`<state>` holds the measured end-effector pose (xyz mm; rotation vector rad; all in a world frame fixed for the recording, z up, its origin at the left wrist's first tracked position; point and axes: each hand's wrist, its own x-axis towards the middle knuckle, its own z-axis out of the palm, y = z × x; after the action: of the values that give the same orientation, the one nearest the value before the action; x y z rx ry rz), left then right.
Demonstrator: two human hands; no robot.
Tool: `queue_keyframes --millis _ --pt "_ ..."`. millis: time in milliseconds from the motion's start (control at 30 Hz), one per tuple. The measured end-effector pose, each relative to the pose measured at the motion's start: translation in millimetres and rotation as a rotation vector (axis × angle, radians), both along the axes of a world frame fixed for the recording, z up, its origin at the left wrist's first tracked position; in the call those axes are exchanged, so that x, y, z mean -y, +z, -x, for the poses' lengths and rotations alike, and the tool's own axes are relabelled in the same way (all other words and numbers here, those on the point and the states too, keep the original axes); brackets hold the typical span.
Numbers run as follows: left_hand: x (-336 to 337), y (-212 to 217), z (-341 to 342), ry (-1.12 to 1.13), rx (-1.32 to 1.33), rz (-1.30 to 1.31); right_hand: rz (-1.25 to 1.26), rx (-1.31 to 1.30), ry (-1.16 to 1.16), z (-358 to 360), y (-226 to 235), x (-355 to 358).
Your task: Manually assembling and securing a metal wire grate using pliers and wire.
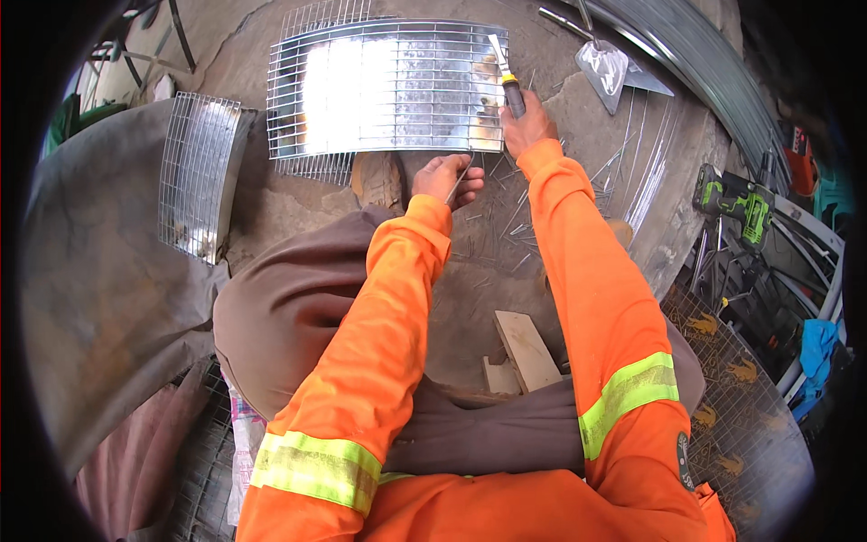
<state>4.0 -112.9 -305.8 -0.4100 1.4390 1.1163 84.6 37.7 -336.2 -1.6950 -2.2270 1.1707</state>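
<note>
A shiny sheet-metal and wire-mesh panel [388, 86] lies on the ground in front of me. My right hand [526, 122] grips a tool with a black and yellow handle [508, 79], its metal tip resting on the panel's right end. My left hand [445, 178] is closed around a thin metal wire [459, 183] just below the panel's near edge. Both arms wear orange sleeves with reflective yellow bands.
A second mesh panel [194, 172] lies at the left. Loose wire pieces [515, 221] litter the ground. A trowel [603, 65] lies at upper right, a green and black power drill [745, 203] at right, wooden blocks [524, 348] near my legs, mesh sheet [741, 397] lower right.
</note>
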Motion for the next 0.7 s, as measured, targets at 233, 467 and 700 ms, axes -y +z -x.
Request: queue_keyframes --millis 233,467,700 --pt "5 2 12 -0.069 -0.164 -0.132 0.145 0.19 0.087 -25 45 -28" --pt "-12 -23 54 -0.857 -0.811 -0.254 -0.307 0.166 0.351 -114 110 -27" --pt "-65 -12 101 -1.479 -0.725 -0.723 0.202 0.184 0.269 -159 150 7"
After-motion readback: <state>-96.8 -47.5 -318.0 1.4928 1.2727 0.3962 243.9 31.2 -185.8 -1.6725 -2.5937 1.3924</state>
